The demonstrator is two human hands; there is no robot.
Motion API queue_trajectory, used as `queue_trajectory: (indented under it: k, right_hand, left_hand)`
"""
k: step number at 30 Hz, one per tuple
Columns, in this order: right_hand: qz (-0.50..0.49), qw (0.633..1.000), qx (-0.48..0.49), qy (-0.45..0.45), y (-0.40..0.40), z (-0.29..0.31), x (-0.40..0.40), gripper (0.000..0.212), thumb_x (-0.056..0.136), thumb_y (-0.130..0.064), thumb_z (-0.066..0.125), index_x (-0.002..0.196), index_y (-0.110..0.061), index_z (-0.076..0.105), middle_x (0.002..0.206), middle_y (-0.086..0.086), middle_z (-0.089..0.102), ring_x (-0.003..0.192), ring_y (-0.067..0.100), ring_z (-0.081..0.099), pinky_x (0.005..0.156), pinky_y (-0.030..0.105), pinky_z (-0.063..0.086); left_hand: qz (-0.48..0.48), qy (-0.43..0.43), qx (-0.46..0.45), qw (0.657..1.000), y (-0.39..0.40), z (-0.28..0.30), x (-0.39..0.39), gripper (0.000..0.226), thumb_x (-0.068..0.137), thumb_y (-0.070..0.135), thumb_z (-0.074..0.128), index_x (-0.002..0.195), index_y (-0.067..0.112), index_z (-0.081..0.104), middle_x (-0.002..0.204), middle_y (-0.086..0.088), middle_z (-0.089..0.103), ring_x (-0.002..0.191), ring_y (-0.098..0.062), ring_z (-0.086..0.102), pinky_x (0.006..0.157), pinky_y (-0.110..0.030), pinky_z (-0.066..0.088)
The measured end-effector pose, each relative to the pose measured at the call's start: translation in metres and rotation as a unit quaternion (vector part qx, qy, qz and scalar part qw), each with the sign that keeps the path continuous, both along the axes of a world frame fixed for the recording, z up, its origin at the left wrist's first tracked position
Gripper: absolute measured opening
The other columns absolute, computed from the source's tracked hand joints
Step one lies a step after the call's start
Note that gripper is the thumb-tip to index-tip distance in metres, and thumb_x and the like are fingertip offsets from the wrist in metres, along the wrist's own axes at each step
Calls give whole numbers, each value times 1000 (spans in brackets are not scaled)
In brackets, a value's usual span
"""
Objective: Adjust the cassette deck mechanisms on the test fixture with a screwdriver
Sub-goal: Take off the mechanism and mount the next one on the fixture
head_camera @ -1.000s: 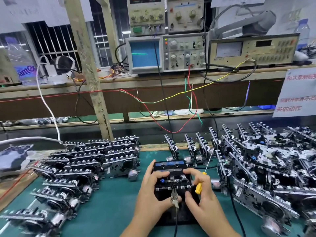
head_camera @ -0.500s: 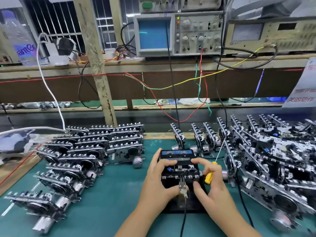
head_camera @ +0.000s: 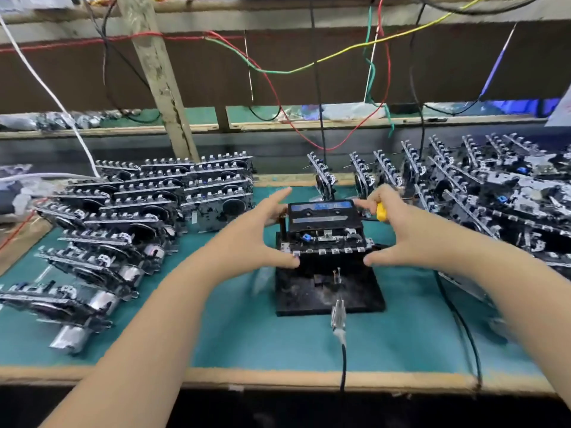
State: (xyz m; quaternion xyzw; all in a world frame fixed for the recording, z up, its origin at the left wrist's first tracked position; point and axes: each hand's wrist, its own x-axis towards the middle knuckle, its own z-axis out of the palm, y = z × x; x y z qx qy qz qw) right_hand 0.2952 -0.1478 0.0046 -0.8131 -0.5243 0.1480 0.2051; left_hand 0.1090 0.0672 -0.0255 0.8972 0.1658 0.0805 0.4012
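A cassette deck mechanism (head_camera: pixel 324 233) with a blue-labelled cassette sits on the black test fixture (head_camera: pixel 327 291) at the middle of the green mat. My left hand (head_camera: pixel 256 233) spans the mechanism's left side, thumb on the front left corner, fingers at the back left corner, index finger straight and free. My right hand (head_camera: pixel 404 239) is on the right side with its thumb at the front right corner. Its fingers are curled round the yellow-handled screwdriver (head_camera: pixel 380 211). A metal clip (head_camera: pixel 338 313) on a black cable lies in front of the fixture, detached.
Rows of mechanisms (head_camera: pixel 148 211) lie flat on the left. More mechanisms (head_camera: pixel 494 196) are piled on the right and stand upright behind the fixture. Coloured wires (head_camera: pixel 278 69) hang from the shelf above. The wooden bench edge (head_camera: pixel 278 378) runs along the front.
The view has tilted down. Both hands moved from the mechanism's front to its sides. The clip that was at the mechanism's front edge now lies on the mat.
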Motion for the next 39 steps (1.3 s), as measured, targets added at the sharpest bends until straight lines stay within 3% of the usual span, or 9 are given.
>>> queue_trajectory:
  k: [4, 8, 12, 19, 23, 26, 31, 35, 39]
  right_hand:
    - [-14, 1000, -18, -12, 11, 9, 0, 68, 69, -36, 89, 96, -47, 28, 140, 5, 52, 117, 31, 58, 91, 45, 49]
    - [-20, 1000, -19, -12, 16, 12, 4, 70, 63, -38, 91, 93, -51, 29, 132, 6, 58, 78, 13, 62, 63, 37, 47]
    - [-27, 999, -10, 15, 13, 5, 5, 69, 60, -38, 93, 89, -48, 31, 138, -8, 53, 120, 24, 57, 75, 38, 45]
    - [-35, 999, 7, 35, 8, 1, 5, 67, 61, -41, 92, 89, -49, 32, 132, -25, 47, 110, 13, 55, 72, 19, 38]
    - [-33, 999, 10, 23, 7, -2, 6, 65, 63, -42, 91, 90, -45, 32, 128, -22, 47, 109, 17, 54, 70, 25, 37]
    - [-36, 999, 13, 4, 7, -3, 6, 64, 65, -43, 90, 90, -42, 32, 129, -18, 51, 106, 20, 56, 68, 23, 36]
    - [-35, 999, 8, 2, 4, -3, 3, 61, 70, -42, 88, 90, -38, 31, 144, -17, 49, 109, 23, 57, 76, 38, 42]
    - [-19, 999, 24, 14, -3, -3, -5, 58, 77, -34, 84, 93, -36, 29, 152, -22, 41, 123, 20, 56, 92, 43, 45]
    - [-6, 986, 158, 49, -16, -9, -26, 52, 83, -3, 69, 96, -31, 27, 149, -31, 42, 115, -17, 48, 86, 17, 37]
  left_hand:
    - [11, 11, 28, 999, 3, 9, 5, 120, 62, 30, 96, 155, 46, 22, 144, 15, 48, 131, -2, 48, 114, -27, 35]
    - [17, 9, 27, 999, 1, 10, 5, 116, 60, 29, 96, 154, 42, 30, 145, 14, 50, 132, -4, 50, 116, -35, 37]
    - [23, 0, 16, 1000, -2, 9, 3, 109, 62, 27, 95, 151, 41, 35, 149, 12, 49, 134, -2, 47, 117, -38, 37]
    - [-36, -59, 149, 986, -35, -6, -9, 101, 60, 55, 89, 144, 59, 31, 166, 19, -3, 154, -9, 2, 123, -45, 18]
    - [32, -118, 145, 982, -68, -26, -2, 90, 57, 57, 89, 134, 51, 44, 166, 15, -11, 155, -16, -8, 120, -59, 21]
    - [94, -168, 95, 977, -75, -35, 8, 72, 63, 41, 93, 122, 47, 54, 166, 15, -1, 155, -14, 0, 121, -49, 24]
    - [121, -211, 10, 970, -76, -43, 16, 63, 64, 21, 93, 106, 51, 57, 164, 17, 16, 139, 15, 21, 97, 6, 18]
    - [119, -233, 4, 965, -73, -48, 16, 64, 64, 20, 93, 107, 51, 57, 162, 22, 17, 142, 11, 25, 97, 5, 21]
    - [117, -240, 9, 964, -76, -47, 17, 68, 63, 20, 93, 104, 59, 56, 161, 25, 17, 144, 7, 26, 98, 4, 23]
